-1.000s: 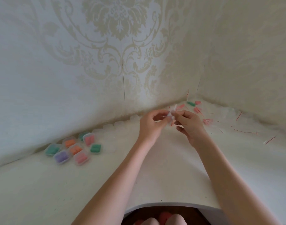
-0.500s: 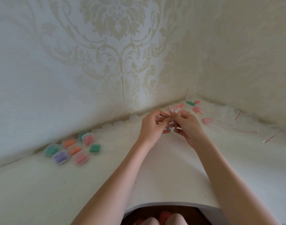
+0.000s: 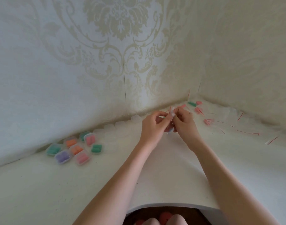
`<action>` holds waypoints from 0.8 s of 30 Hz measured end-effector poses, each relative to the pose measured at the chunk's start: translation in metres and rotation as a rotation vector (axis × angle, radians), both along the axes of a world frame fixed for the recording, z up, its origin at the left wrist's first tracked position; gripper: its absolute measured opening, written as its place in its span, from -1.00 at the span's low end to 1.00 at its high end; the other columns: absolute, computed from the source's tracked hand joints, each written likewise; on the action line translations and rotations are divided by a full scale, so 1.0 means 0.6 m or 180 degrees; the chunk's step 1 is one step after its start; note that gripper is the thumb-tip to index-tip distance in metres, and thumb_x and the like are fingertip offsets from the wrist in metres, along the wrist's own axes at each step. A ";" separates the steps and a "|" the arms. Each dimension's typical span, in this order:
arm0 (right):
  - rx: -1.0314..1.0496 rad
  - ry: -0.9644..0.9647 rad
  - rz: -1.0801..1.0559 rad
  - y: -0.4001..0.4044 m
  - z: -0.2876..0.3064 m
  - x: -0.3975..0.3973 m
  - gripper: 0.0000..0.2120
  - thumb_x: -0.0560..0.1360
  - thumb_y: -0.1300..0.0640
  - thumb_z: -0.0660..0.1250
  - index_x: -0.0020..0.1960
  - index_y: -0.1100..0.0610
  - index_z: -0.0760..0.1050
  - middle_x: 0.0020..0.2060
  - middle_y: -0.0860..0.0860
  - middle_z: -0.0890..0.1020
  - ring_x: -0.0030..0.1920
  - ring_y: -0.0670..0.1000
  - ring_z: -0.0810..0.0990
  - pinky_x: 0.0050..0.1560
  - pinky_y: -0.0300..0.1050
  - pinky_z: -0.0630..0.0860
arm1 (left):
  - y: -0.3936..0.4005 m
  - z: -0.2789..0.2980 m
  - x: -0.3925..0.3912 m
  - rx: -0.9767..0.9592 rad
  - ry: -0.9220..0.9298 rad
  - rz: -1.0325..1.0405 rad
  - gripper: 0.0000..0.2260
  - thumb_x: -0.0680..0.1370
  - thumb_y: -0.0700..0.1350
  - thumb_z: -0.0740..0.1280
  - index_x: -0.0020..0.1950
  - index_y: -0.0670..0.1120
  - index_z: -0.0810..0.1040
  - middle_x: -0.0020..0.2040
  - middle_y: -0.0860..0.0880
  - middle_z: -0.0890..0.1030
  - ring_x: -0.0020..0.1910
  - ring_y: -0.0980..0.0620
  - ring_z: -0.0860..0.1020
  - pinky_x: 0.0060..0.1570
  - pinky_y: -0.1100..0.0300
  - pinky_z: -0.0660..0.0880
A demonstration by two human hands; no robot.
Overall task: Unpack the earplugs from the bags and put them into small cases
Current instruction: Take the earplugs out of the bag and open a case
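Note:
My left hand (image 3: pixel 152 125) and my right hand (image 3: pixel 183 121) meet above the white table, near the far corner. Together they pinch a small clear earplug bag (image 3: pixel 172 113) with a red strip; its lower end (image 3: pixel 170 131) pokes out under my right hand. What is inside the bag is too blurred to tell. Several small clear cases (image 3: pixel 74 147) holding green, orange, pink and purple earplugs lie in a cluster at the left by the wall. Unopened bags with pink and green earplugs (image 3: pixel 197 108) lie in the corner behind my hands.
Empty clear cases (image 3: pixel 113 127) line the foot of the wall between the filled cases and my hands. Torn clear wrappers and thin red strips (image 3: pixel 247 132) are scattered at the right. The table (image 3: pixel 41 192) has a curved cut-out at its front edge, above my knees.
Both hands stayed together on the small bag, working it with small finger movements. The bag's lower end now shows below my right hand.

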State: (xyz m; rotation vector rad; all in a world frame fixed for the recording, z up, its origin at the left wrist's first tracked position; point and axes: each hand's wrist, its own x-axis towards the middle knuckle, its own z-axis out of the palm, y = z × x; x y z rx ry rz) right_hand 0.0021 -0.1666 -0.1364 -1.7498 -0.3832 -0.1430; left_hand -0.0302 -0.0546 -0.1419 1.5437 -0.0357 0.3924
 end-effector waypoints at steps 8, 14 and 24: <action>0.0191 0.0501 0.0370 -0.004 0.003 0.001 -0.72 0.63 0.01 0.15 -0.20 0.12 0.37 -0.36 0.16 0.54 -0.33 0.11 0.52 -0.35 -0.20 0.42 | 0.021 0.007 0.004 -0.0289 0.0257 -0.0347 -0.91 0.48 -0.24 0.42 -0.13 -0.27 0.62 -0.30 -0.16 0.65 -0.31 -0.03 0.65 -0.22 0.16 0.63; -0.0612 -0.0014 0.0030 0.008 0.006 -0.014 -0.74 0.65 0.13 0.08 -0.17 0.20 0.35 -0.37 0.01 0.43 -0.44 -0.15 0.41 -0.45 -0.39 0.34 | 0.012 -0.003 0.004 0.0758 -0.0077 0.0361 -0.86 0.57 -0.16 0.30 -0.15 -0.17 0.56 -0.27 -0.11 0.64 -0.30 -0.04 0.65 -0.19 0.03 0.61; -0.0382 -0.0181 -0.0162 0.029 0.001 -0.030 -0.69 0.65 0.14 0.04 -0.23 0.21 0.33 -0.41 0.03 0.42 -0.42 -0.09 0.37 -0.38 -0.20 0.34 | 0.002 -0.005 -0.003 0.1580 -0.0272 0.0320 -0.69 0.63 -0.16 0.11 -0.32 -0.03 0.29 -0.44 0.07 0.41 -0.46 0.15 0.38 -0.39 0.14 0.42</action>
